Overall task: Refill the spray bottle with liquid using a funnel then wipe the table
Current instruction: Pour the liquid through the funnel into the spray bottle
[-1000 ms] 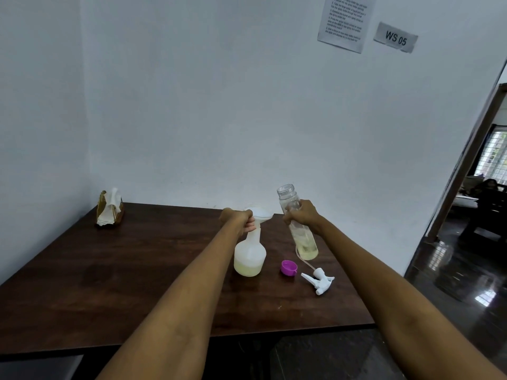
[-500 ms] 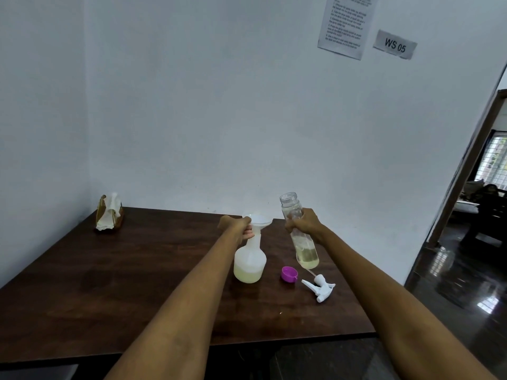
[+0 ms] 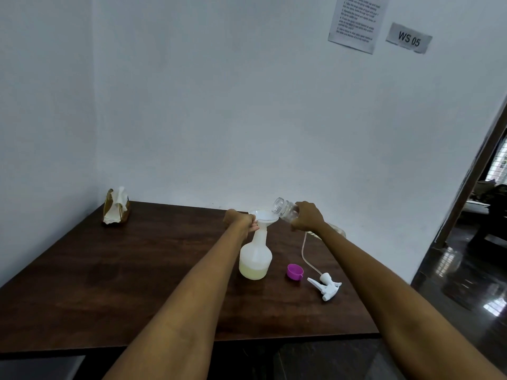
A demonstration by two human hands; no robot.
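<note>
Spray bottle (image 3: 255, 257): white, translucent, upright on the dark wooden table (image 3: 137, 270) at centre frame, slightly below the middle; pale yellow liquid fills its lowest part.
Funnel (image 3: 264, 217): white, seated in the spray bottle's neck, its wide mouth facing up.
Left hand (image 3: 239, 221): curled around the funnel's rim and the top of the neck from the left, pinching them steady.
Right hand (image 3: 307, 216): wrapped around the body of a clear bottle (image 3: 285, 210), fingers closed on it.
Clear bottle: tipped nearly level, its open threaded mouth pointing left, just over the funnel's right edge; whether liquid is running out cannot be made out.
Purple cap (image 3: 295, 271): lying on the table just right of the spray bottle, open side up.
Trigger head (image 3: 326, 287): white, lying on its side on the table, lower right of the cap, its thin dip tube (image 3: 304, 249) curving up toward the right hand.
Tissue holder (image 3: 115, 206): brown, with white paper sticking out, at the table's far left corner by the wall.
Wall: a printed sheet (image 3: 358, 21) and a sign reading "WS 05" (image 3: 408, 38) in the upper right of the frame.
</note>
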